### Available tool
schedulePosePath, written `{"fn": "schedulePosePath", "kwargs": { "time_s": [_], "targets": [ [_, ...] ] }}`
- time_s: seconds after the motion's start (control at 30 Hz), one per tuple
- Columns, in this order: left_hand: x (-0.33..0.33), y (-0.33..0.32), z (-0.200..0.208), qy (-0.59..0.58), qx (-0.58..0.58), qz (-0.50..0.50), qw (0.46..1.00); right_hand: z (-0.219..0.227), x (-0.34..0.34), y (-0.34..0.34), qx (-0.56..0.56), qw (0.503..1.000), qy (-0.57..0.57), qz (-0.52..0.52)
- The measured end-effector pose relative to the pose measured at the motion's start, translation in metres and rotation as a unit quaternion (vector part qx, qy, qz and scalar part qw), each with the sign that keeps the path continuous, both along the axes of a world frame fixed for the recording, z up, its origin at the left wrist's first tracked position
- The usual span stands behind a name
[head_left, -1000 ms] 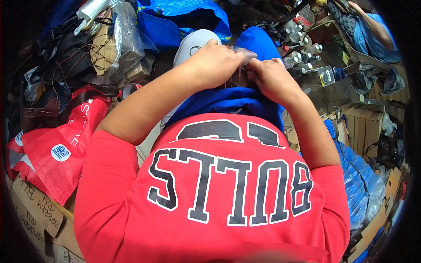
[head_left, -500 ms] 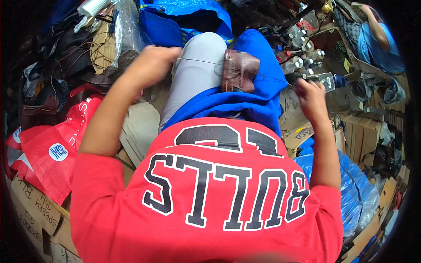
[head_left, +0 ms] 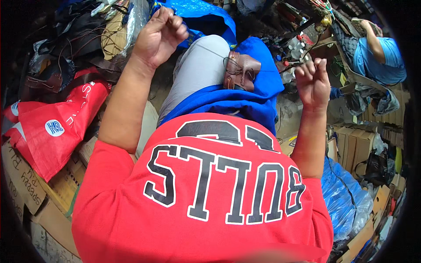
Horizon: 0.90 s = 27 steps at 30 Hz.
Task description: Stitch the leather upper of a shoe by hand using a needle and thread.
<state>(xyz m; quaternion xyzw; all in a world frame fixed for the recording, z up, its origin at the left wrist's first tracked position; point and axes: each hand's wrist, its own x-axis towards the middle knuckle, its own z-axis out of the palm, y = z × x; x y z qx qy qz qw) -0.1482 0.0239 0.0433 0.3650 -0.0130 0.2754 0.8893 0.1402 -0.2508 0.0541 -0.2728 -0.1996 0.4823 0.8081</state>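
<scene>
Pinching dark thread (head_left: 207, 47) in left hand (head_left: 161, 37) and right hand (head_left: 313, 82), wide apart, with brown leather piece (head_left: 240, 73) on lap (head_left: 198, 72).

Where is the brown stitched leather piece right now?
In the head view, the brown stitched leather piece sits upper middle, on the person's lap beside the grey-covered left knee, between the left hand and right hand.
</scene>
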Motion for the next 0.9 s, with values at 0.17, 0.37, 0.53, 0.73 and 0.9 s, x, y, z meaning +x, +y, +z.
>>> {"fn": "schedulePosePath", "kwargs": {
  "time_s": [0.17,0.37,0.53,0.73,0.9],
  "targets": [
    [-0.041,0.023,-0.010,0.298,0.032,0.391,0.870,0.005,0.009,-0.056,-0.381,0.795,-0.212,-0.422],
    [-0.083,0.027,-0.022,0.210,0.081,0.316,0.922,-0.054,0.050,-0.124,-0.287,0.896,-0.150,-0.303],
    [-0.090,0.008,-0.005,0.207,0.107,0.302,0.924,-0.071,0.048,-0.129,-0.304,0.902,-0.129,-0.279],
    [-0.100,-0.012,-0.045,0.281,0.166,0.295,0.898,-0.103,0.043,-0.144,-0.352,0.896,-0.087,-0.257],
    [-0.074,-0.022,-0.066,0.416,0.464,0.290,0.726,-0.132,0.017,-0.152,-0.417,0.886,-0.033,-0.201]
  ]
}}
